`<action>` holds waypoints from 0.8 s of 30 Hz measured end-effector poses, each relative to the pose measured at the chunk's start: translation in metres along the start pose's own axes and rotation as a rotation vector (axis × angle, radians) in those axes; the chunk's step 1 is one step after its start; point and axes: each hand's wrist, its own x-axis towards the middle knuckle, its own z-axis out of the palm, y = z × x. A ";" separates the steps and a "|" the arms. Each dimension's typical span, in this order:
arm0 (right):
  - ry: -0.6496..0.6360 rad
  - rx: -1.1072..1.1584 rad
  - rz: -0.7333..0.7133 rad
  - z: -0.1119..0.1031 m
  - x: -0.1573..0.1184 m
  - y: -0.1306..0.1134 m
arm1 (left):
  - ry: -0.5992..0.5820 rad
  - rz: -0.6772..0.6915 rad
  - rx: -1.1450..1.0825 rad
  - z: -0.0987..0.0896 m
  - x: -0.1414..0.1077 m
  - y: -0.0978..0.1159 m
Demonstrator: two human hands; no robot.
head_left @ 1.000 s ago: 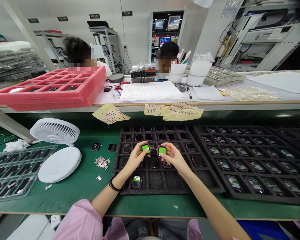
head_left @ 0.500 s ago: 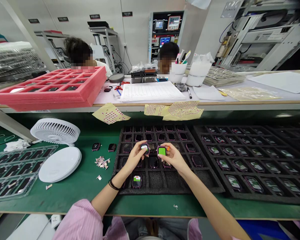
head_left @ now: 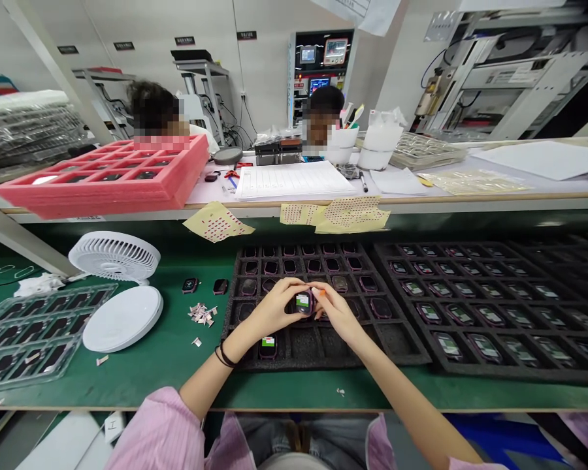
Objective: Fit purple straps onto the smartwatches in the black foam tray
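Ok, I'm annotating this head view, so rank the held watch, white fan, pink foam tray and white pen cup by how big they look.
Pink foam tray
White fan
White pen cup
Held watch

Both forearms reach in from the near edge of the tabletop point(head_left: 294, 393) and angle inward, dark bands on the left wrist. The left hand point(head_left: 279, 305) curls, thumb below and fingers above, closed on something small; the right hand point(head_left: 334, 312) meets it, bent fingertips close beside the left's.
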 end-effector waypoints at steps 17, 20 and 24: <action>-0.235 0.285 0.072 -0.009 -0.029 -0.036 | 0.159 0.273 -0.001 -0.013 0.001 0.031; -0.245 0.274 0.073 -0.009 -0.032 -0.039 | 0.162 0.288 0.000 -0.013 -0.001 0.033; -0.239 0.279 0.071 -0.007 -0.035 -0.041 | 0.163 0.281 0.005 -0.014 -0.001 0.036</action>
